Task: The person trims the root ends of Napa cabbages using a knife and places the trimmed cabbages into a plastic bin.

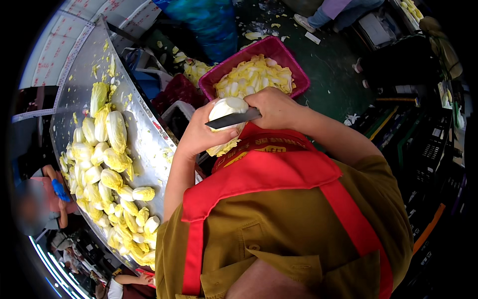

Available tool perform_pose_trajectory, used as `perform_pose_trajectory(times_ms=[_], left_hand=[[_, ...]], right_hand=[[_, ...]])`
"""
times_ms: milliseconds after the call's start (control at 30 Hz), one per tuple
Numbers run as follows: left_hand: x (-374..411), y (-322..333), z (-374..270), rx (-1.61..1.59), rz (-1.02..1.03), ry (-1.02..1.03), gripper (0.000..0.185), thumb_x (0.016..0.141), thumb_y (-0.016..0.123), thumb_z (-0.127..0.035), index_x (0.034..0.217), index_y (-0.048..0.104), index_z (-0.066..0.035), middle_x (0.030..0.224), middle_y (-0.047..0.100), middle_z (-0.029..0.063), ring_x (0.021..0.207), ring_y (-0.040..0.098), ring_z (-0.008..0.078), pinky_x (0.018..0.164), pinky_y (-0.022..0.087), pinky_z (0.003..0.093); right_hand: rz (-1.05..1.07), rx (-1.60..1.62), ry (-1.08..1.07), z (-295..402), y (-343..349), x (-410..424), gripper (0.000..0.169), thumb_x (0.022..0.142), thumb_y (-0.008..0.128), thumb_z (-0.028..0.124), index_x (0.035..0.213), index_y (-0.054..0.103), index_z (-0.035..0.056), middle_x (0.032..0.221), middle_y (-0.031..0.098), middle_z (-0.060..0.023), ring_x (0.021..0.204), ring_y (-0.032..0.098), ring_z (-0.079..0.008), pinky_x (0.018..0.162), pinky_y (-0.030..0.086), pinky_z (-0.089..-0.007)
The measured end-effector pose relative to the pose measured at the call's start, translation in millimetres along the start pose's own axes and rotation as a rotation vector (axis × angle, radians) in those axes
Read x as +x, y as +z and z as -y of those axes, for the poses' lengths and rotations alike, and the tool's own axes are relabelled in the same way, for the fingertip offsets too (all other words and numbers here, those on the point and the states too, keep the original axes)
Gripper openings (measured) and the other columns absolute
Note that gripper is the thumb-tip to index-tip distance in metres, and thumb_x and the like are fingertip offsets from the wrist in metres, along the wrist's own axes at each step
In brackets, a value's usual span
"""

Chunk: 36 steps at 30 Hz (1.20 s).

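Note:
My left hand (203,130) holds a napa cabbage (227,107) from the side, its white base end up and yellow leaf tips hanging below. In my right hand (274,108) is a knife (233,119); its dark blade lies across the front of the cabbage, and its handle is hidden in my fist. Both hands are close together before the red apron (261,168). Just beyond them, on the floor, a magenta plastic tub (301,76) holds a heap of yellow and white cabbage leaves (254,76).
On the left, a metal table (143,149) bears a large pile of napa cabbages (112,179). Blue plastic (209,26) hangs beyond the tub. Stacked crates (429,149) stand at right. Loose leaves (194,71) litter the floor. Several other people are around.

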<state>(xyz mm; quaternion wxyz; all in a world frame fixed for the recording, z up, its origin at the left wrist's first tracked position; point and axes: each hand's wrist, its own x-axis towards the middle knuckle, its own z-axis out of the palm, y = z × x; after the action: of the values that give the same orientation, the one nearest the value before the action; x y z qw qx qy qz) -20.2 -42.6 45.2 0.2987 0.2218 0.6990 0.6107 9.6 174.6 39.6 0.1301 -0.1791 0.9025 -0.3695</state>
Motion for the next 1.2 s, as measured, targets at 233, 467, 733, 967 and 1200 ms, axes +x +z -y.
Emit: perform_pose_trajectory(times_ms=[233, 467, 733, 967, 1200], left_hand=[[1, 8, -3, 0.138, -0.087, 0.049, 0.052, 0.064, 0.077, -0.017, 0.11, 0.058, -0.002, 0.096, 0.064, 0.0057, 0.088, 0.059, 0.0123, 0.083, 0.046, 0.0275], [0, 4, -2, 0.065, 0.015, 0.015, 0.051, 0.064, 0.076, -0.016, 0.109, 0.058, -0.002, 0.094, 0.064, 0.0062, 0.086, 0.058, 0.0126, 0.081, 0.046, 0.0277], [3, 6, -6, 0.147, 0.027, 0.012, 0.051, 0.063, 0.077, -0.016, 0.108, 0.059, -0.001, 0.092, 0.063, 0.0065, 0.084, 0.058, 0.0134, 0.08, 0.046, 0.028], [8, 4, -4, 0.175, 0.066, 0.041, 0.049, 0.062, 0.077, -0.02, 0.104, 0.06, 0.0, 0.091, 0.064, 0.0078, 0.082, 0.06, 0.0157, 0.079, 0.047, 0.0283], [9, 21, 2, 0.548, -0.248, 0.072, 0.051, 0.061, 0.079, -0.022, 0.104, 0.059, -0.002, 0.094, 0.065, 0.015, 0.087, 0.065, 0.0279, 0.078, 0.05, 0.0341]], right_hand=[[-0.087, -0.01, 0.054, -2, 4, -1, 0.013, 0.07, 0.064, 0.019, 0.077, 0.065, 0.0074, 0.073, 0.065, -0.0175, 0.073, 0.063, -0.0377, 0.067, 0.049, -0.0472], [-0.079, 0.01, 0.06, -3, 11, -3, 0.015, 0.069, 0.063, 0.016, 0.079, 0.065, 0.0059, 0.074, 0.065, -0.018, 0.074, 0.063, -0.0379, 0.067, 0.049, -0.0472], [-0.109, -0.011, 0.104, -8, 17, -6, 0.015, 0.069, 0.065, 0.017, 0.079, 0.065, 0.0056, 0.075, 0.065, -0.0181, 0.076, 0.063, -0.0378, 0.069, 0.049, -0.0469], [-0.141, 0.038, 0.135, -21, 27, -3, 0.017, 0.069, 0.066, 0.019, 0.079, 0.065, 0.0056, 0.076, 0.065, -0.0179, 0.076, 0.063, -0.0376, 0.07, 0.049, -0.0464], [-0.174, -0.018, 0.216, -25, 24, 0, 0.016, 0.071, 0.064, 0.018, 0.081, 0.067, 0.0053, 0.077, 0.065, -0.0184, 0.077, 0.063, -0.0375, 0.072, 0.05, -0.0459]])
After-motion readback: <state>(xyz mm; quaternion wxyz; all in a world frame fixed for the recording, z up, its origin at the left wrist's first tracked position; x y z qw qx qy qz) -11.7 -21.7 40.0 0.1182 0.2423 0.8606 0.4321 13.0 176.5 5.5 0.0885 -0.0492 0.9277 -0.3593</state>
